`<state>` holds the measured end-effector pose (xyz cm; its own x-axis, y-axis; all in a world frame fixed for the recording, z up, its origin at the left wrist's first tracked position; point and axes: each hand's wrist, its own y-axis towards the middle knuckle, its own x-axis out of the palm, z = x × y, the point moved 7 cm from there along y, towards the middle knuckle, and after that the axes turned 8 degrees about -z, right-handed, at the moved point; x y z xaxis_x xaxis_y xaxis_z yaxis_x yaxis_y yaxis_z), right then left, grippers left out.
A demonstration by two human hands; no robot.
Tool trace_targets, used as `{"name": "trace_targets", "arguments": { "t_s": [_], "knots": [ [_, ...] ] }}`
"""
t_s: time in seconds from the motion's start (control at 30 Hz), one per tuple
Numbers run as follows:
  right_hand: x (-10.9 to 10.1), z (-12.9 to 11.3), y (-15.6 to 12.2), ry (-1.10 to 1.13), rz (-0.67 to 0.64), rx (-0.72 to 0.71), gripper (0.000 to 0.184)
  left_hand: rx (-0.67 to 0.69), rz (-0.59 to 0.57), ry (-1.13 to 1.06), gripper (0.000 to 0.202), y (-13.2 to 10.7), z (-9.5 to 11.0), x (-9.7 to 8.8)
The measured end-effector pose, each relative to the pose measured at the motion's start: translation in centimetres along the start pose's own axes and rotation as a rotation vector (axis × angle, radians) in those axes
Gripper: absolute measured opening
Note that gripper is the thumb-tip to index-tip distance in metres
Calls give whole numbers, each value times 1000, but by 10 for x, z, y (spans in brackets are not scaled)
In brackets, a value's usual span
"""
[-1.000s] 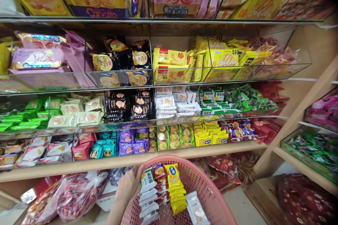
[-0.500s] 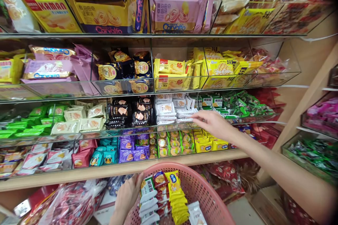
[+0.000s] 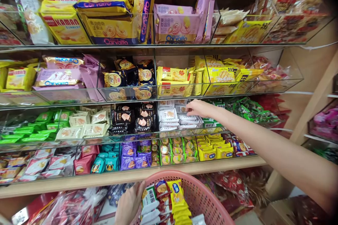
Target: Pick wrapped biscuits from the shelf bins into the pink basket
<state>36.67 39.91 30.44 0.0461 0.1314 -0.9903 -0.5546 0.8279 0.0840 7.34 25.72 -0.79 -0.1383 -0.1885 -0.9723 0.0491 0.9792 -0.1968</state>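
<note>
At the bottom, my left hand (image 3: 129,200) is closed on the left rim of a pink plastic basket (image 3: 208,197). Rows of wrapped snacks stand in the basket: white-and-green packets (image 3: 150,195), red-and-purple packets (image 3: 161,188) and yellow packets (image 3: 176,193). A white packet (image 3: 198,219) lies beside them, cut off by the lower edge. My right hand (image 3: 196,108) reaches in from the right over a clear bin of white snack packets (image 3: 169,114). Its fingers are curled together right by the back packets; the fingertips are partly hidden, so what they pinch cannot be made out.
Clear-walled bins fill the shelves. Black packets (image 3: 121,117) sit left of the white ones, green packets (image 3: 241,109) to the right. A glass shelf edge (image 3: 179,99) runs just above my right hand. Below are a wooden ledge (image 3: 79,182) and bagged red goods (image 3: 66,207).
My right hand has moved up and slightly left, toward the back of the white packets. The view has tilted, so the shelves sit lower. My left hand still holds the basket.
</note>
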Motion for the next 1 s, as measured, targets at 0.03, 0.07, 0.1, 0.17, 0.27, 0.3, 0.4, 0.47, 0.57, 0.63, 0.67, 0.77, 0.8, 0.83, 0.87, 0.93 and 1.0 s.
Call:
{"name": "trace_targets", "arguments": {
  "t_s": [0.03,0.07,0.1,0.17,0.27,0.3,0.4,0.47,0.57,0.63,0.67,0.77,0.8,0.83,0.87,0.93,1.0],
  "knots": [
    [0,0,2,2,-5,-3,15,1,4,0,66,0,0,0],
    [1,1,4,3,-11,-7,15,3,7,0,64,0,1,-1],
    [1,1,5,5,-16,-11,15,4,10,5,63,0,1,-1],
    [3,3,8,10,-23,-18,16,8,10,35,63,0,2,-1],
    [6,4,11,16,-28,-25,16,4,6,47,64,0,2,0],
    [6,4,11,19,-28,-26,16,0,6,32,61,0,2,0],
    [9,3,12,25,-19,-24,15,-16,7,-38,53,-1,-1,0],
    [9,2,11,27,-7,-18,16,-21,4,-71,52,-1,-1,0],
    [9,0,9,32,-1,-13,18,-17,-6,-87,52,-1,0,-1],
    [8,-1,8,44,-12,-28,18,-7,-12,-65,54,-1,1,-2],
    [8,-1,8,51,-19,-39,19,-3,-14,-42,56,-1,2,-2],
    [7,-3,10,69,-32,-65,24,5,-16,42,64,-2,3,-2],
    [6,-4,11,70,-32,-68,26,8,-13,59,66,-2,4,-2],
    [6,-5,13,68,-31,-71,28,10,-10,68,67,-2,4,-1],
    [5,-6,14,63,-30,-73,29,11,-6,73,68,-3,4,-1],
    [5,-9,17,50,-31,-71,28,13,1,82,69,-2,3,0],
    [4,-12,19,35,-33,-58,27,12,6,95,70,-2,2,2]
  ]
}}
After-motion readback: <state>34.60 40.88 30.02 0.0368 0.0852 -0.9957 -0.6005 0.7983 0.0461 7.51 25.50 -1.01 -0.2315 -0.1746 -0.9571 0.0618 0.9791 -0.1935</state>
